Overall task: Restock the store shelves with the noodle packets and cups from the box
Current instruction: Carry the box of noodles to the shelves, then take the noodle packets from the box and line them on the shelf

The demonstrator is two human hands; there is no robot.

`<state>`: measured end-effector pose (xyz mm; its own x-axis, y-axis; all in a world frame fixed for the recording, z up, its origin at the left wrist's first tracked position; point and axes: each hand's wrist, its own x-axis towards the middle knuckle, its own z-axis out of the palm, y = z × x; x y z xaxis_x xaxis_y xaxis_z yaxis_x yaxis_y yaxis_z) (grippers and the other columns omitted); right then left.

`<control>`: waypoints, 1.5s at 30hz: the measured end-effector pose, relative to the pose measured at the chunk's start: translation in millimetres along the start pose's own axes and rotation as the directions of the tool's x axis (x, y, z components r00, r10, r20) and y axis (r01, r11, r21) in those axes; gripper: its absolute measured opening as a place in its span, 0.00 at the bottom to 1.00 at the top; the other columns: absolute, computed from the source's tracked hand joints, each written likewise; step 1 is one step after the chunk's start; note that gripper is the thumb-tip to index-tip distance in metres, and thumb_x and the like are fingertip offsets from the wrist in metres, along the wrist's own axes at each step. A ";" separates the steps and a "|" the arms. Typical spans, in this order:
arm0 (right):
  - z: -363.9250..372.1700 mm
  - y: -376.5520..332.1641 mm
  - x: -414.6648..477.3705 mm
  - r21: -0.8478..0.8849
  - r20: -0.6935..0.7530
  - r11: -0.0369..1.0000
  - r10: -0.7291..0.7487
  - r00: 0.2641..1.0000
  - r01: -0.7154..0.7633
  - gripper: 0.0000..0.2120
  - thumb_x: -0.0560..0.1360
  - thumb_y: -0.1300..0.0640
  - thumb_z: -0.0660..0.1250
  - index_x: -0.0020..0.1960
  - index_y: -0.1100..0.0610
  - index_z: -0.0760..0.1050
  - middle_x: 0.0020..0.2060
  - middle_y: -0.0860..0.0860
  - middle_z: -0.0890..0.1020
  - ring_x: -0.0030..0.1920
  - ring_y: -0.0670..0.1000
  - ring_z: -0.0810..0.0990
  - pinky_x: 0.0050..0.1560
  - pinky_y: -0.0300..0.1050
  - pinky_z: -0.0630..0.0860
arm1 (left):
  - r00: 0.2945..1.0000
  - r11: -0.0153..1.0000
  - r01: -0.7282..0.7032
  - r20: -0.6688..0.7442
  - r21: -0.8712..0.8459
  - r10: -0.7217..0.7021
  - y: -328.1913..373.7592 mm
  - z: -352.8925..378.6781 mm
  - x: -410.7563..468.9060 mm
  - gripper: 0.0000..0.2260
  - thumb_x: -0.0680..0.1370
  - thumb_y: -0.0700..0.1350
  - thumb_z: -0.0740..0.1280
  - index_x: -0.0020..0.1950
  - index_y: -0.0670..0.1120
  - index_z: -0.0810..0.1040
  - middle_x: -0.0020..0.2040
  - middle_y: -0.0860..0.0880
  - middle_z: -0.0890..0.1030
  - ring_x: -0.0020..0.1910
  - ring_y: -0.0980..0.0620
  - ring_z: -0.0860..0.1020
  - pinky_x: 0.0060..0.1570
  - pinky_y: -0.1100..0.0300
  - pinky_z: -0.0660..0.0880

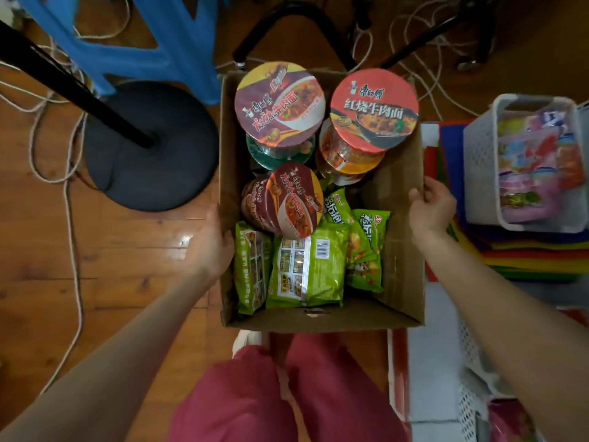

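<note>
An open cardboard box [401,250] is held in front of me above the wooden floor. My left hand [212,240] grips its left wall and my right hand [432,207] grips its right wall, thumb over the rim. Inside stand noodle cups: a maroon-lidded cup [280,103] at the back left, a red-lidded cup [374,110] at the back right, and a tilted maroon cup [287,199] in the middle. Several green noodle packets [306,269] lie at the near end. More cups sit partly hidden under the top ones.
A black round stand base [149,145] with a pole sits on the floor to the left, with white cables around it. Blue stool legs [165,43] stand at the back left. A white basket of packets [526,161] rests on coloured mats at the right.
</note>
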<state>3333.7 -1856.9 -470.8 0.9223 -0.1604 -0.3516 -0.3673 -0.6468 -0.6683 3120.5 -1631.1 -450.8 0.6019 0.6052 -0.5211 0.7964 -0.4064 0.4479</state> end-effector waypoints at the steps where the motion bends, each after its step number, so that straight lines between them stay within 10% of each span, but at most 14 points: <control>1: 4.2 3.9 5.2 -0.004 -0.002 1.000 -0.002 1.000 0.002 0.16 0.76 0.66 0.62 0.64 0.62 0.72 0.58 0.56 0.79 0.59 0.52 0.77 0.62 0.44 0.72 | 1.000 1.000 0.001 0.006 -0.002 -0.001 -0.7 5.6 5.6 0.26 0.78 0.36 0.59 0.74 0.42 0.55 0.57 0.33 0.78 0.52 0.33 0.76 0.46 0.49 0.72; 11: 22.8 33.3 28.3 0.001 0.005 0.999 0.039 0.999 -0.039 0.18 0.77 0.65 0.61 0.67 0.62 0.69 0.62 0.57 0.76 0.63 0.52 0.74 0.55 0.31 0.65 | 1.000 0.999 0.016 0.013 -0.050 -0.015 -1.8 43.8 27.2 0.23 0.78 0.35 0.58 0.73 0.42 0.58 0.55 0.36 0.79 0.51 0.36 0.77 0.48 0.46 0.75; 29: 15.5 33.0 28.7 -0.099 0.125 0.995 0.021 0.992 -0.009 0.18 0.77 0.63 0.60 0.67 0.59 0.67 0.64 0.56 0.75 0.64 0.53 0.73 0.57 0.38 0.68 | 0.993 0.992 0.107 0.036 0.062 -0.110 4.7 45.0 21.6 0.24 0.80 0.40 0.55 0.75 0.41 0.51 0.59 0.35 0.76 0.51 0.36 0.77 0.41 0.50 0.69; 34: 9.1 23.2 -25.3 -0.098 0.039 0.978 -0.179 0.983 0.182 0.14 0.78 0.59 0.61 0.62 0.62 0.72 0.57 0.56 0.78 0.56 0.49 0.75 0.53 0.34 0.67 | 0.953 0.911 -0.199 -0.144 0.362 0.266 13.6 38.4 5.5 0.18 0.78 0.44 0.63 0.65 0.37 0.71 0.56 0.35 0.74 0.52 0.36 0.74 0.45 0.47 0.73; 39: 43.6 72.8 -71.3 -0.339 0.422 0.938 0.225 0.878 -0.077 0.18 0.75 0.54 0.66 0.60 0.64 0.74 0.55 0.59 0.80 0.57 0.58 0.78 0.53 0.46 0.72 | 0.984 0.795 -0.155 0.021 0.587 0.176 17.6 48.0 9.8 0.18 0.78 0.53 0.61 0.57 0.39 0.75 0.57 0.39 0.72 0.56 0.40 0.70 0.56 0.50 0.67; 45: 74.7 102.5 -87.3 -0.402 0.472 0.891 0.398 0.786 -0.210 0.18 0.74 0.56 0.68 0.58 0.66 0.74 0.57 0.60 0.79 0.57 0.60 0.77 0.53 0.48 0.73 | 0.981 0.813 -0.176 0.029 0.556 0.193 15.5 51.7 12.7 0.10 0.78 0.43 0.60 0.56 0.40 0.74 0.56 0.40 0.73 0.57 0.40 0.70 0.55 0.51 0.67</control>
<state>3206.5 -1853.6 -557.6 0.5221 -0.0318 -0.8523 -0.4727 -0.8426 -0.2581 3143.5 -1665.1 -488.1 0.7454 0.4958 -0.4456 0.5743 -0.8170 0.0516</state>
